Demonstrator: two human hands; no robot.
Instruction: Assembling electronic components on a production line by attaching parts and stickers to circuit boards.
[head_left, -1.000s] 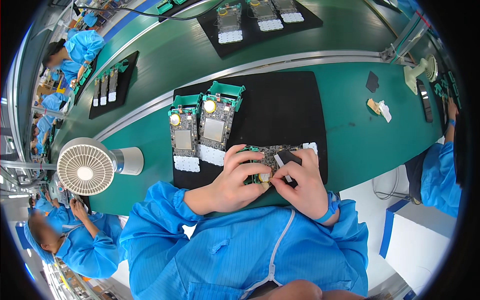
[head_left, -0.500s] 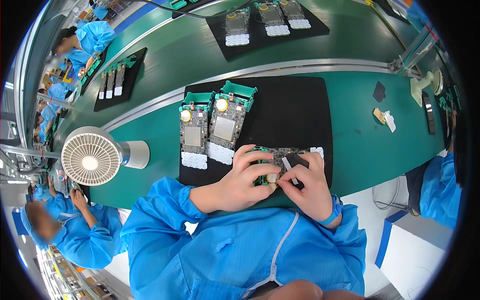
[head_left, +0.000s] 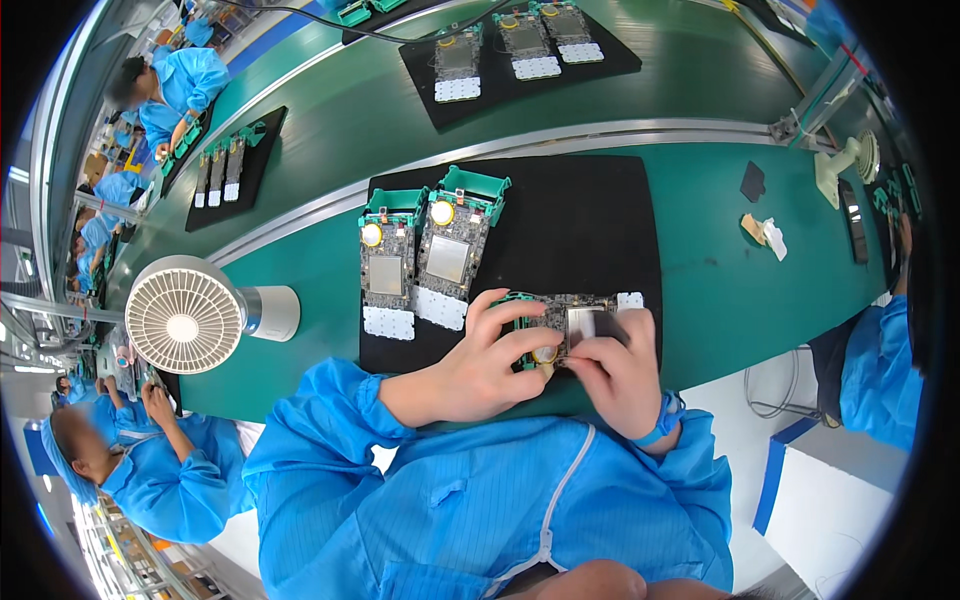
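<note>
A circuit board (head_left: pixel 575 300) with a green plastic frame at its left end lies crosswise on the black mat before me. My left hand (head_left: pixel 490 350) grips that green end, its fingers curled over the frame and close to a round yellow-edged part (head_left: pixel 545 354). Over the board's near edge, my right hand (head_left: pixel 622 375) holds a small dark flat piece (head_left: pixel 606 327), blurred by motion. Its thumb and forefinger meet beside the round part; what lies between their tips is too small to tell. Left of my hands lie two similar boards (head_left: pixel 387 275) (head_left: pixel 450 258) with green frames and white pads.
The black mat (head_left: pixel 570 215) rests on a green table. A white fan (head_left: pixel 185 315) stands at left. Scraps (head_left: pixel 765 235) and a dark phone-like object (head_left: pixel 853 222) lie at right. Beyond a metal rail, a conveyor carries boards on a black tray (head_left: pixel 610 65). Co-workers (head_left: pixel 185 85) sit at left.
My right hand has shifted slightly and turned the dark piece, uncovering a silver square on the board. My left hand stays in place. The trays beyond the rail have slid a little left.
</note>
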